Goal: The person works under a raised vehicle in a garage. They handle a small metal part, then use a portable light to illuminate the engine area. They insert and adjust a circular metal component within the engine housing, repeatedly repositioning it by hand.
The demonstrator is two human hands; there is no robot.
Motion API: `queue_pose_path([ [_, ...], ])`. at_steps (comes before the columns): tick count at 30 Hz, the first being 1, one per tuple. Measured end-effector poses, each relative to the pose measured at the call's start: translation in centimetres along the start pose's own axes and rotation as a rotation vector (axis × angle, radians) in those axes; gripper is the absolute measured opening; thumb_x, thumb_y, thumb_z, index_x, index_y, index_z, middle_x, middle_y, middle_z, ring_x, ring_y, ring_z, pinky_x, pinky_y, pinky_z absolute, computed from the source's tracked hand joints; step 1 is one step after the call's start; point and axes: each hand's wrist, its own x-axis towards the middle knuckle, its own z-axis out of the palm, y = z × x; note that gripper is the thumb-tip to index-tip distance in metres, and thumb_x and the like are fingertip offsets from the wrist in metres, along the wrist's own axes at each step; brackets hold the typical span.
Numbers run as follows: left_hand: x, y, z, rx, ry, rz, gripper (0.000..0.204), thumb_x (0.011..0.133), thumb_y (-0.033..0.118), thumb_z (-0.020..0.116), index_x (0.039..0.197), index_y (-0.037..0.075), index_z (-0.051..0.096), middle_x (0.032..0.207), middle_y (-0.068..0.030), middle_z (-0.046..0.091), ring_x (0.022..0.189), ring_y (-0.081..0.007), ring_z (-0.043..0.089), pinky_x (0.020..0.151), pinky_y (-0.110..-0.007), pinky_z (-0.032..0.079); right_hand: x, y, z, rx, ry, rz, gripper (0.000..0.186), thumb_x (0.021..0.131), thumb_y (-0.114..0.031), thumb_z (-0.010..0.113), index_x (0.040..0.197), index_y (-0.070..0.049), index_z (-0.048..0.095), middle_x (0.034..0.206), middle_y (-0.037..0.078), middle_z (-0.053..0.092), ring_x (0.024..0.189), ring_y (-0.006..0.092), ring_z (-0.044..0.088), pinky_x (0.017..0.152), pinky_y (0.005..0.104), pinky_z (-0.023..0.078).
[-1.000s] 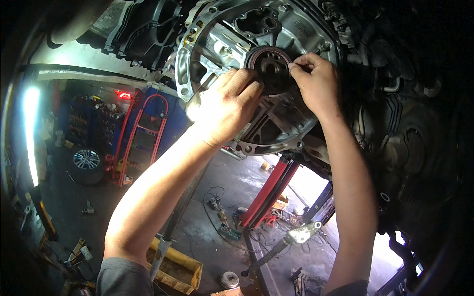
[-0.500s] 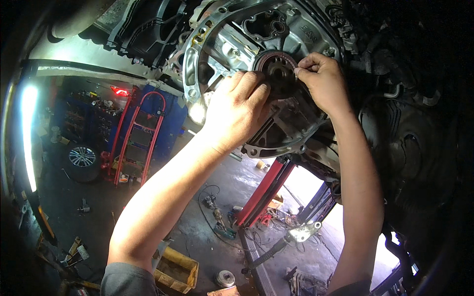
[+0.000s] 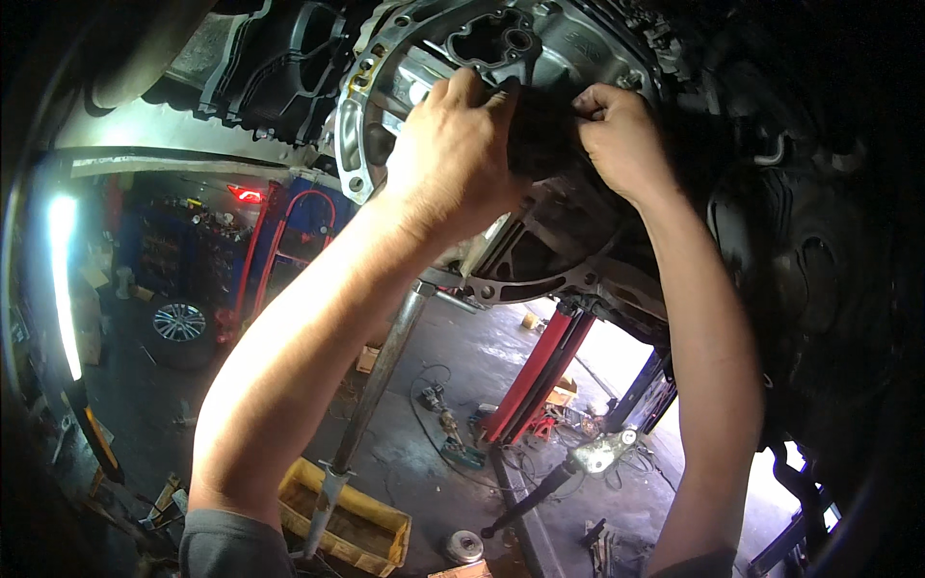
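Both hands cover most of dark round part [image 3: 540, 130], upper centre; left hand [image 3: 453, 159] and right hand [image 3: 621, 140] clasp its edges, fingers curled.

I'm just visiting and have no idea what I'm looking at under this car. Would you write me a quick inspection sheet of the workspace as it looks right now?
Surface: grey concrete workshop floor, stained, seen far below.
Job's things: dark round part at the centre of the silver ring-shaped metal housing, overhead; mostly hidden by the hands.
Clutter: yellow rectangular tray, loose alloy wheel, small tools scattered on the floor.
Hands: left hand and right hand both pressed on the dark round part; grip cannot be told.
Cables: thin dark lead looping on the floor.
Surroundings: red lift posts, grey support stand, white tube light.
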Motion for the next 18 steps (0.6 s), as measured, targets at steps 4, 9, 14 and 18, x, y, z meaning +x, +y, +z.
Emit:
queue_pose_path([
  [4,1.0,-0.5,-0.5,0.011,-0.052,0.044,0.073,0.07,0.03,0.09,0.137,0.012,0.066,0.117,-0.0198,0.059,0.115,-0.0384,0.058,0.1,-0.047,0.051,-0.5,-0.2,0.2,-0.009,0.057,-0.018,0.032,0.08,0.0,0.06,0.11,0.003,0.07,0.105,0.019,0.075,0.099,0.0304,0.072,0.088,0.0377,0.055],
  [9,0.7,-0.8,-0.7,-0.003,-0.047,0.076,0.08,0.07,0.028,0.091,0.143,0.014,0.063,0.119,-0.0192,0.06,0.116,-0.0383,0.058,0.101,-0.046,0.051,-1.7,-1.5,-0.1,-0.033,0.034,0.012,0.034,0.083,0.001,0.061,0.116,0.0,0.07,0.109,0.016,0.075,0.101,0.0269,0.072,0.09,0.0357,0.055],
  [14,0.8,-1.2,-0.7,-0.035,-0.059,0.097,0.081,0.069,0.027,0.092,0.143,0.014,0.063,0.118,-0.0184,0.06,0.115,-0.0375,0.059,0.1,-0.046,0.052,-4.3,-2.4,-0.1,-0.12,0.107,-0.135,0.032,0.089,-0.008,0.067,0.121,-0.004,0.069,0.113,0.021,0.074,0.106,0.0402,0.071,0.095,0.0444,0.056],
  [18,0.8,-1.7,-0.5,-0.016,-0.035,0.142,0.08,0.069,0.029,0.092,0.143,0.014,0.064,0.116,-0.0176,0.061,0.109,-0.0367,0.061,0.096,-0.045,0.054,-6.4,-3.0,0.7,-0.264,0.195,-0.324,0.023,0.089,-0.009,0.065,0.11,-0.002,0.072,0.108,0.025,0.073,0.096,0.0404,0.073,0.079,0.0482,0.061],
])
